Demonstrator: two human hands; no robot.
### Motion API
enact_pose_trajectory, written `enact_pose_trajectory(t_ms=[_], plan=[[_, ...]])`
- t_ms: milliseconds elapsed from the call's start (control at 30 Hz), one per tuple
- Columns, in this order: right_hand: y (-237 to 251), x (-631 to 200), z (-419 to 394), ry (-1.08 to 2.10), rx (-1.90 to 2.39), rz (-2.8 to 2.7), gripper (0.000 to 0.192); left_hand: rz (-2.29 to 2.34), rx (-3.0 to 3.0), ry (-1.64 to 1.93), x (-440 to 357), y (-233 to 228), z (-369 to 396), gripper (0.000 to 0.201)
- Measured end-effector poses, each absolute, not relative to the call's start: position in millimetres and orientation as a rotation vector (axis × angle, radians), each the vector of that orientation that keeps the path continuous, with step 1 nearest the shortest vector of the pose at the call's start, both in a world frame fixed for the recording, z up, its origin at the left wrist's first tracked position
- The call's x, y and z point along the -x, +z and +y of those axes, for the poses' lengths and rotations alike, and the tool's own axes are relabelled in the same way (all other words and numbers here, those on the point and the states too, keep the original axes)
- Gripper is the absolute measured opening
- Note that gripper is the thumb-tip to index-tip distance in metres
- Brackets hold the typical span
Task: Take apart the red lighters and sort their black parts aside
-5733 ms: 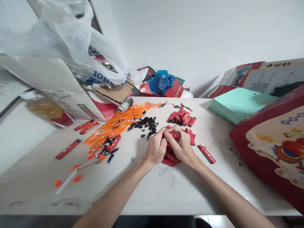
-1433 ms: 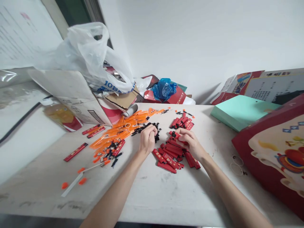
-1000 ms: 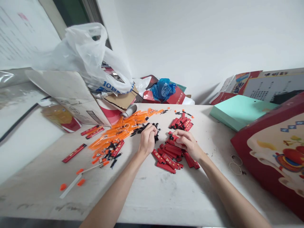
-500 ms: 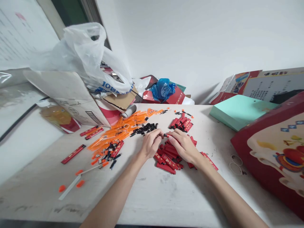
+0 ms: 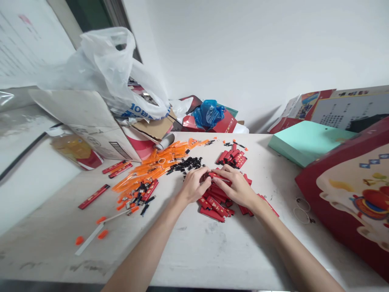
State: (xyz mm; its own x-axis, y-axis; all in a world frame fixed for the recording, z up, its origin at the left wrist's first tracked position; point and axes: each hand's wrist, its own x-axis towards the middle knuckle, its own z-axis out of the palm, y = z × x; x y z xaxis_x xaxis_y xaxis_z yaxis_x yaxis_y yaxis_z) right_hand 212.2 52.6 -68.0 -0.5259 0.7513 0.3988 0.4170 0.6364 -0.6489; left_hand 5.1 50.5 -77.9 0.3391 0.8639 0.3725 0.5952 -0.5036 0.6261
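My left hand [image 5: 195, 185] and my right hand [image 5: 236, 187] meet above a heap of flat red sticks [image 5: 216, 202] in the middle of the white table [image 5: 194, 247]. Together they pinch one red stick [image 5: 219, 177], the left fingers at its left end, the right fingers along its body. A scatter of small black parts [image 5: 187, 164] lies just beyond my left hand. A second, tidier pile of red sticks [image 5: 232, 158] lies farther back.
Orange plastic strips [image 5: 154, 164] spread left of the black parts. Loose red sticks [image 5: 94, 196] lie at the left. A cardboard box [image 5: 91, 125] with a white plastic bag [image 5: 109, 73] stands back left. A mint box [image 5: 306, 142] and a red printed box [image 5: 349, 190] stand right. Rubber bands [image 5: 301, 215] lie nearby.
My left hand left the black parts and came back to the right hand. Both hands now close on one red stick over the heap.
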Motion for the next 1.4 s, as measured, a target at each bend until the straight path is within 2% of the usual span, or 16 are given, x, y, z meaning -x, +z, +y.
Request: enact_pose_trajectory(t_ms=[500, 900, 1100, 1400], plan=[[-65, -214, 54, 0.693, 0.878, -2.150, 0.030, 1.289, -2.275, 0.956, -7, -80, 53, 0.013], [-62, -210, 50, 0.717, 0.813, -2.036, 0.024, 1.300, -2.264, 0.946, -9, -82, 54, 0.019], [-63, -211, 49, 0.705, 0.829, -2.063, 0.022, 1.249, -2.211, 0.926, -12, -84, 52, 0.029], [-65, -210, 49, 0.721, 0.823, -2.080, 0.023, 1.321, -2.203, 0.862, -15, -89, 48, 0.020]])
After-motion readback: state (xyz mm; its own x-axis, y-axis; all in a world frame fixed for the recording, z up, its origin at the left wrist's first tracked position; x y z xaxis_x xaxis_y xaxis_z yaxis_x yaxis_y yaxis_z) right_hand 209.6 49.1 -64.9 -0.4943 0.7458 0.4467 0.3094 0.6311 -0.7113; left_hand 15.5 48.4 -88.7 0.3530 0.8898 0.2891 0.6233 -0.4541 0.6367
